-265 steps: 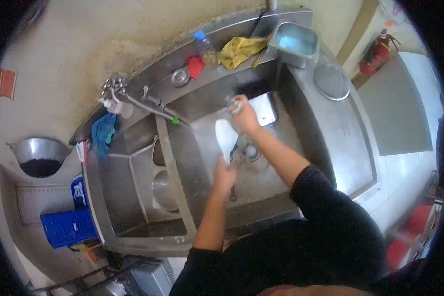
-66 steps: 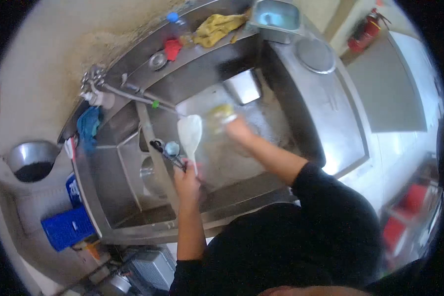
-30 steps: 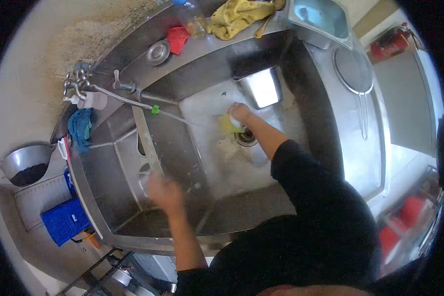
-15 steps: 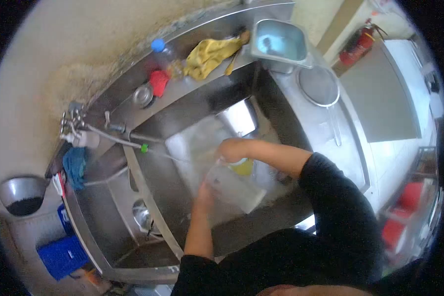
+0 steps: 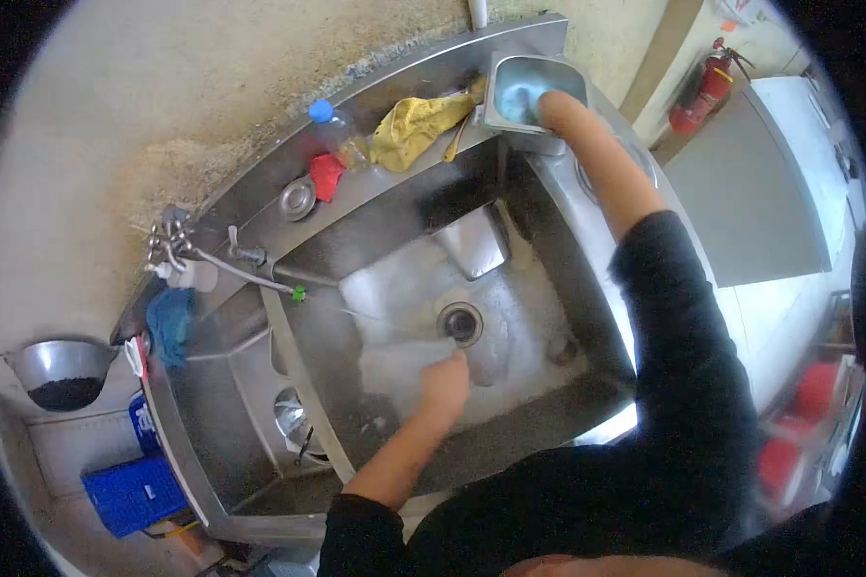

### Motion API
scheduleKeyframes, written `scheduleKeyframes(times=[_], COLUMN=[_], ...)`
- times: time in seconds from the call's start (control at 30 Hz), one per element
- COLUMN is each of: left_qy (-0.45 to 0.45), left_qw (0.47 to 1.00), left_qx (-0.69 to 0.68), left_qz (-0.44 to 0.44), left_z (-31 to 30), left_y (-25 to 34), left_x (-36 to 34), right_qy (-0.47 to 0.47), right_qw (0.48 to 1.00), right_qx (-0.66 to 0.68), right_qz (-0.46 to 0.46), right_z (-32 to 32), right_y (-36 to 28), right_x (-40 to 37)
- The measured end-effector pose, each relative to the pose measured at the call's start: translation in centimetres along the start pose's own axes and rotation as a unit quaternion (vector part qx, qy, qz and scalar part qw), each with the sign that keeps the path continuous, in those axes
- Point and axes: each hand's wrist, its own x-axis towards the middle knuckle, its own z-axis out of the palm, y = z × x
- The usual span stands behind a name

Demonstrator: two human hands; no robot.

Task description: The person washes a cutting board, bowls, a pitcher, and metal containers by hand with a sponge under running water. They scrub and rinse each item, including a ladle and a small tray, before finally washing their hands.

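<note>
My right hand [image 5: 554, 104] reaches into a small steel tub [image 5: 510, 69] on the back right corner of the steel sink [image 5: 587, 317]. Its fingers dip inside the tub and are hidden. My left hand [image 5: 445, 383] is low in the right basin, just below the round drain [image 5: 460, 323]. It is blurred and its fingers look curled; I cannot tell if it holds anything. A thin stream of water runs from the green-tipped hose [image 5: 299, 293] of the tap [image 5: 248, 258] toward the drain.
A yellow cloth [image 5: 409, 125], a blue-capped bottle [image 5: 330, 122], a red item [image 5: 326, 174] and a small steel dish [image 5: 298, 198] line the back ledge. A steel pan [image 5: 471, 242] leans in the basin. Blue cloth [image 5: 171, 323], blue crate [image 5: 130, 495] and fire extinguisher [image 5: 695, 91] stand around.
My right arm has left the basin and stretched up to the steel tub at the back. The clear container and yellow sponge seen between my hands are out of sight. My left hand dropped toward the drain.
</note>
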Motion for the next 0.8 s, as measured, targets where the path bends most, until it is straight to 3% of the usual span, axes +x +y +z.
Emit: scheduleKeyframes(times=[0.1,0.13,0.17,0.23,0.27,0.3,0.37,0.4,0.43,0.5,0.53,0.57,0.63,0.67,0.73,0.77,0.8], left_qy=[-0.059,-0.062,0.0,0.173,0.282,0.285,0.359,0.365,0.365,0.375,0.381,0.384,0.318,0.322,0.268,0.271,0.275], left_qw=[0.995,0.995,0.999,0.98,0.945,0.943,0.898,0.896,0.901,0.902,0.888,0.888,0.882,0.882,0.956,0.956,0.96], left_qx=[0.079,0.079,0.037,-0.084,-0.16,-0.159,-0.25,-0.25,-0.233,-0.143,-0.071,-0.066,0.012,0.015,-0.024,-0.024,-0.027], left_qz=[0.026,0.015,-0.01,-0.045,-0.053,-0.06,-0.047,-0.049,0.012,0.161,0.246,0.244,0.349,0.345,0.114,0.107,0.044], left_z=[-1.0,-2.2,-4.2,-7.6,-8.9,-10.1,-11.8,-11.6,-11.1,-10.0,-9.0,-8.1,-6.7,-6.8,-7.5,-7.9,-8.2], left_y=[-0.1,-0.7,-1.8,-3.6,-4.1,-3.9,-3.2,-2.5,-1.2,0.7,1.2,1.5,1.5,0.7,-2.1,-2.9,-3.5], left_x=[-0.8,-1.3,-2.0,-3.4,-4.2,-4.8,-6.0,-6.3,-6.6,-7.4,-8.2,-8.8,-9.7,-10.2,-11.5,-12.3,-13.0], right_qy=[0.023,0.105,0.185,0.229,0.192,0.155,0.001,0.008,-0.05,-0.082,-0.085,-0.079,-0.061,-0.052,-0.04,-0.04,-0.036], right_qw=[0.997,0.988,0.971,0.944,0.936,0.918,0.828,0.784,0.797,0.694,0.673,0.672,0.68,0.689,0.704,0.716,0.724], right_qx=[0.047,0.065,0.081,0.226,0.293,0.356,0.512,0.547,0.523,0.548,0.555,0.562,0.578,0.585,0.595,0.593,0.593], right_qz=[0.051,0.091,0.131,0.079,-0.002,-0.082,-0.228,-0.294,-0.296,-0.459,-0.482,-0.475,-0.447,-0.425,-0.385,-0.366,-0.35], right_z=[-0.6,-3.8,-6.7,-9.7,-8.8,-7.6,-4.7,-2.0,0.6,1.8,2.5,3.2,4.7,5.3,5.8,5.4,5.2], right_y=[-2.0,-3.8,-5.6,-9.4,-11.4,-13.3,-18.4,-21.2,-23.8,-27.2,-28.7,-30.1,-32.2,-32.7,-33.2,-33.0,-33.1], right_x=[0.4,-0.9,-2.5,-7.4,-9.8,-12.2,-15.9,-17.2,-18.4,-20.2,-21.1,-21.7,-22.7,-23.4,-24.5,-25.1,-25.4])
